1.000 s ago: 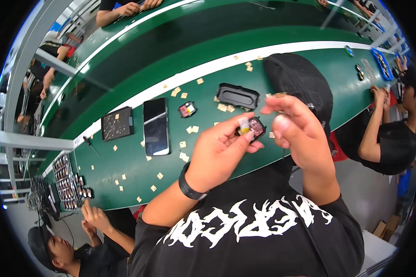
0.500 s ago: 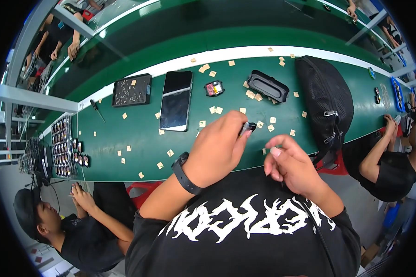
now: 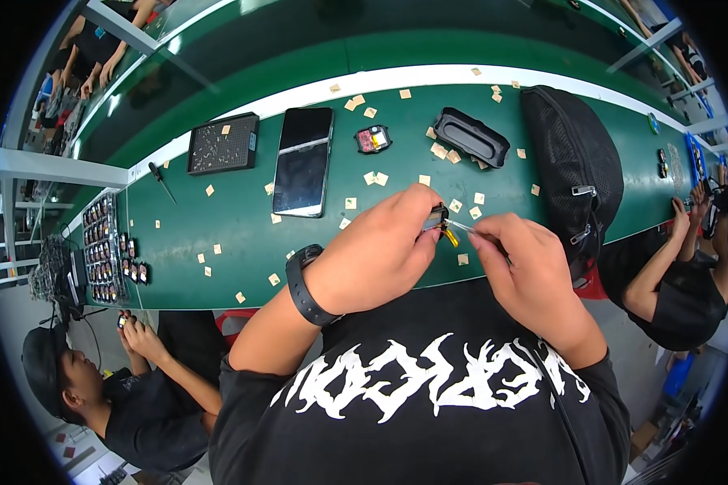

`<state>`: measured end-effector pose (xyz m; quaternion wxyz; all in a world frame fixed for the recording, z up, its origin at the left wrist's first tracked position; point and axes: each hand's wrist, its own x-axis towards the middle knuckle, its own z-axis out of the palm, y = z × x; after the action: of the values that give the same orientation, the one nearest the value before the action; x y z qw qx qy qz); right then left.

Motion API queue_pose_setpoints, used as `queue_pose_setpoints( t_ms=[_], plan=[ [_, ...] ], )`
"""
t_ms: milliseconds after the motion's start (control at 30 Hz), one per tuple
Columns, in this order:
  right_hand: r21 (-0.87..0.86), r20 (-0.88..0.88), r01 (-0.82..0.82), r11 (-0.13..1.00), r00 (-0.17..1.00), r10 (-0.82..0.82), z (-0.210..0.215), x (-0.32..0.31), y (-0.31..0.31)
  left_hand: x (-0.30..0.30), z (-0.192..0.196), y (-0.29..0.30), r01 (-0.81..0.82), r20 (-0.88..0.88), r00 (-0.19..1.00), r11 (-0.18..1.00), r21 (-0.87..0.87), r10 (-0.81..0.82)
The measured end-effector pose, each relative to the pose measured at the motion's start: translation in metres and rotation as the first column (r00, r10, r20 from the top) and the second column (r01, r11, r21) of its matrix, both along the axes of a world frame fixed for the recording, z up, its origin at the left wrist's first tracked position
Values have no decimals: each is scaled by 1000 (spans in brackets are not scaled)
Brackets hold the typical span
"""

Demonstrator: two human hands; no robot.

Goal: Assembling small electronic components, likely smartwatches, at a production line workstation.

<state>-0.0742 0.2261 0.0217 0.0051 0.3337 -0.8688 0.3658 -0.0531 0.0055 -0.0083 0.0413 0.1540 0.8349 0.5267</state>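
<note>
Though jagged, white lettering (image 3: 434, 388) below hands (image 3: 380, 255) (image 3: 530, 267)

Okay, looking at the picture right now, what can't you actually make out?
Head view: much of the small black device, hidden by the left hand.
Head view: the near end of the thin pale piece, covered by fingers of the right hand; the rest is too small to identify.
Head view: most of what lies in the black tray, too small to identify.
Head view: the inside of the black bag, hidden by its fabric.
</note>
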Motion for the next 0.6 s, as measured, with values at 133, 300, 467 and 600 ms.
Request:
queue_pose_setpoints(
  t_ms=[133, 300, 467, 600],
  plan=[
    [7, -4, -33, 999, 999, 33, -9, -3, -2, 2, -2, 1, 41, -12, 999, 997, -58, -41],
    [50, 13, -37, 998, 999, 37, -16, 2, -5, 0, -6, 1, 80, 56, 995, 994, -75, -76],
    [-39, 131, -45, 998, 990, 50, -18, 1, -10, -1, -7, -5, 78, 105, 991, 996, 33, -81],
    [-171, 503, 61, 983, 864, 34, -20, -2, -1, -1, -3, -12, 97, 288, 948, 984, 148, -137]
  ],
)
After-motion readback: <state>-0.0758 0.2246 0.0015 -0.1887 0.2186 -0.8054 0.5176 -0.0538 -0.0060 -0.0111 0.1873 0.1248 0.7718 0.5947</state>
